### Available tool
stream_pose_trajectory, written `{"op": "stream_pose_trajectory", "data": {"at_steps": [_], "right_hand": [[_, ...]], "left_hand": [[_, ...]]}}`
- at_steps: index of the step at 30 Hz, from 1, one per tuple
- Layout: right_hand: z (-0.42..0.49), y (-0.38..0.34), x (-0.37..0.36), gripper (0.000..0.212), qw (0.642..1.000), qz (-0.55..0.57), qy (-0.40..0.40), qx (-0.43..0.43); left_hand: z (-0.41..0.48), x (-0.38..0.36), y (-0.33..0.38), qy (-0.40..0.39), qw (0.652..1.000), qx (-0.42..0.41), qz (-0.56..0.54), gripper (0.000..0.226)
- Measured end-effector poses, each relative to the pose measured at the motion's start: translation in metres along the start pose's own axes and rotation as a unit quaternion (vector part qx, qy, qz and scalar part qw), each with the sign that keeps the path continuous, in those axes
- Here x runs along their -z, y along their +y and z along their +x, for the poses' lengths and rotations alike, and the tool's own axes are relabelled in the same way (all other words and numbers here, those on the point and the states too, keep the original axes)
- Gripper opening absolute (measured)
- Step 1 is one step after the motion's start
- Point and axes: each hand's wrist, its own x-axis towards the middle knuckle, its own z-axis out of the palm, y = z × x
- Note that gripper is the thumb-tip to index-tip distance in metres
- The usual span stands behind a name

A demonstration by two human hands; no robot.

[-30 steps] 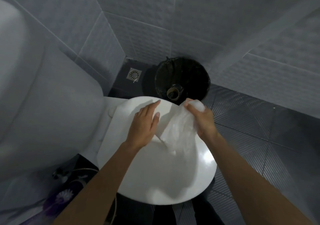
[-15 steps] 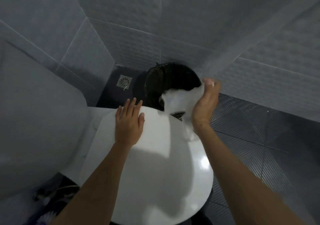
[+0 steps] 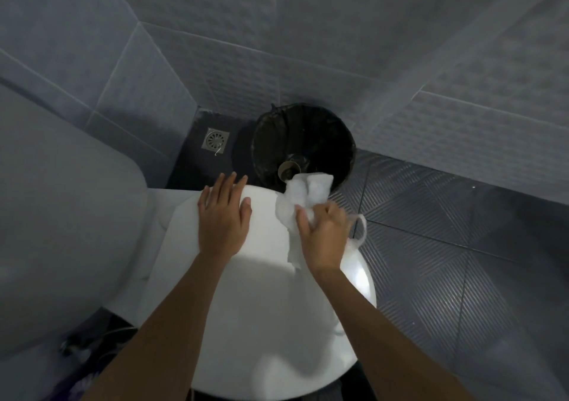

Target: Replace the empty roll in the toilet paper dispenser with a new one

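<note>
My right hand is closed on a crumpled white plastic wrapper, holding it over the far edge of the closed white toilet lid, just short of the bin. Flat on the lid to the left rests my left hand, fingers spread and holding nothing. An empty brown cardboard roll core lies inside the black-lined waste bin beyond the lid. No dispenser and no new roll are in view.
The white cistern fills the left side. A metal floor drain sits in the corner left of the bin. Grey tiled walls close in behind; dark ribbed floor tiles spread to the right.
My right hand lifted the wrapper off the lid and raised it toward the bin, then came lower and nearer again. My left hand slid up the lid and stays flat.
</note>
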Motion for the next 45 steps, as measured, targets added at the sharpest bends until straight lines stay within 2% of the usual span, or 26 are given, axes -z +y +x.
{"op": "stream_pose_trajectory", "data": {"at_steps": [2, 6, 9, 12, 14, 17, 22, 23, 26, 27, 29, 31, 33, 35, 38, 45], "right_hand": [[0.001, 0.003, -0.002, 0.042, 0.997, -0.079, 0.026, 0.007], [0.003, 0.013, -0.001, 0.057, 0.993, -0.097, -0.032, 0.059], [0.028, 0.013, 0.004, 0.046, 0.974, -0.184, -0.031, 0.129], [0.077, 0.008, 0.009, 0.037, 0.959, -0.234, -0.126, 0.100], [0.103, -0.002, 0.013, 0.037, 0.976, -0.170, -0.131, 0.046], [0.135, -0.027, 0.016, 0.029, 0.993, 0.009, -0.103, -0.047], [0.182, -0.039, -0.012, 0.006, 0.979, 0.188, -0.059, -0.048], [0.187, -0.037, -0.017, 0.008, 0.977, 0.202, -0.058, -0.046], [0.197, -0.018, -0.033, 0.011, 0.982, 0.176, -0.065, -0.029], [0.196, -0.013, -0.036, 0.018, 0.984, 0.146, -0.094, -0.039], [0.192, 0.008, -0.047, 0.039, 0.979, 0.096, -0.179, -0.029], [0.186, 0.026, -0.056, 0.058, 0.957, -0.026, -0.289, -0.013], [0.178, 0.034, -0.060, 0.065, 0.928, -0.117, -0.352, -0.031], [0.174, 0.034, -0.062, 0.066, 0.925, -0.105, -0.359, -0.061], [0.168, 0.033, -0.059, 0.066, 0.928, -0.039, -0.366, -0.062], [0.140, 0.006, -0.027, 0.043, 0.928, 0.025, -0.370, -0.041]], "left_hand": [[0.000, 0.000, 0.000, -0.003, 1.000, 0.001, 0.005, 0.049], [0.001, -0.001, 0.000, -0.011, 1.000, 0.006, -0.003, 0.050], [0.002, 0.000, -0.001, -0.014, 1.000, 0.006, -0.012, 0.051], [0.002, 0.000, -0.001, -0.009, 1.000, 0.003, -0.025, 0.050], [0.001, -0.001, -0.001, 0.002, 1.000, 0.005, -0.029, 0.048], [-0.001, -0.001, -0.001, 0.027, 1.000, 0.000, -0.012, 0.044], [0.004, 0.004, 0.001, -0.028, 0.999, 0.022, -0.027, 0.049], [0.005, 0.005, 0.001, -0.030, 0.999, 0.025, -0.029, 0.049], [0.005, 0.003, 0.001, -0.031, 0.999, 0.025, -0.031, 0.049], [0.004, 0.003, 0.000, -0.028, 0.999, 0.025, -0.033, 0.049], [0.004, 0.001, -0.001, -0.021, 0.999, 0.023, -0.030, 0.048], [0.003, 0.001, -0.002, -0.019, 0.999, 0.021, -0.025, 0.047], [0.003, 0.001, -0.001, -0.015, 0.999, 0.022, -0.027, 0.047], [0.002, 0.001, -0.002, -0.012, 0.999, 0.023, -0.027, 0.048], [0.002, 0.001, -0.002, -0.015, 0.999, 0.021, -0.026, 0.048], [-0.001, 0.002, 0.002, 0.021, 1.000, 0.006, -0.019, 0.046]]}}
